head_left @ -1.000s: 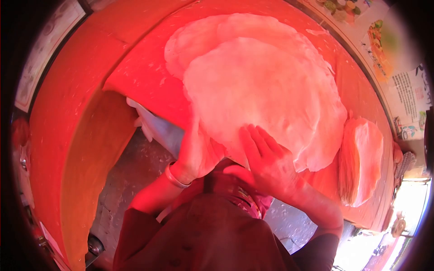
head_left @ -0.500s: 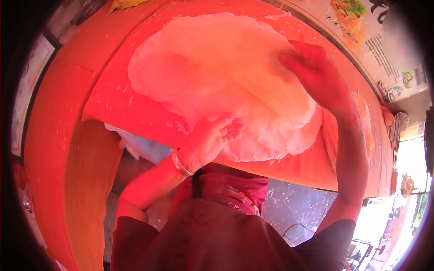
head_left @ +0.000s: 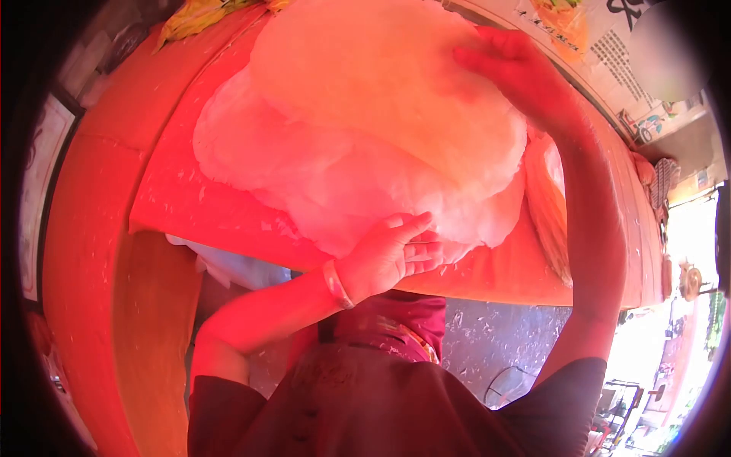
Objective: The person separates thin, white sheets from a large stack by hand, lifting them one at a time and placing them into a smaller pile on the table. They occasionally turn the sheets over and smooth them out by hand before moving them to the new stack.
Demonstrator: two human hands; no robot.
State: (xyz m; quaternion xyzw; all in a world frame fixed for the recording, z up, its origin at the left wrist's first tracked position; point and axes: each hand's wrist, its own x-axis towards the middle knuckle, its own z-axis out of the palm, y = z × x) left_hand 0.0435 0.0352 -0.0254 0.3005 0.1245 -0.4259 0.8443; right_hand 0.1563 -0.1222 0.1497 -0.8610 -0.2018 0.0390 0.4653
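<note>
A wide, thin, pale sheet of soft material (head_left: 365,145), tinted pink and orange by the light, lies in loose overlapping layers on the red table (head_left: 175,190). My left hand (head_left: 392,255), with a bangle at the wrist, is palm up at the sheet's near edge, its fingers apart and nothing visible in them. Over at the far right edge, my right hand (head_left: 506,65) has its thumb and fingers round the rim of the sheet. The fingertips there are partly blurred against the material.
Another folded pale-orange piece (head_left: 547,206) lies at the table's right side. Yellow plastic (head_left: 198,19) sits at the far left corner. A printed sheet with pictures and writing (head_left: 601,46) is beyond the far right edge. Below is a grey floor (head_left: 495,343) with scraps.
The sheet's upper layer has risen and spread toward the far side, showing more of the layer beneath. My left hand has shifted right and nearer to me; my right hand has moved slightly away from me.
</note>
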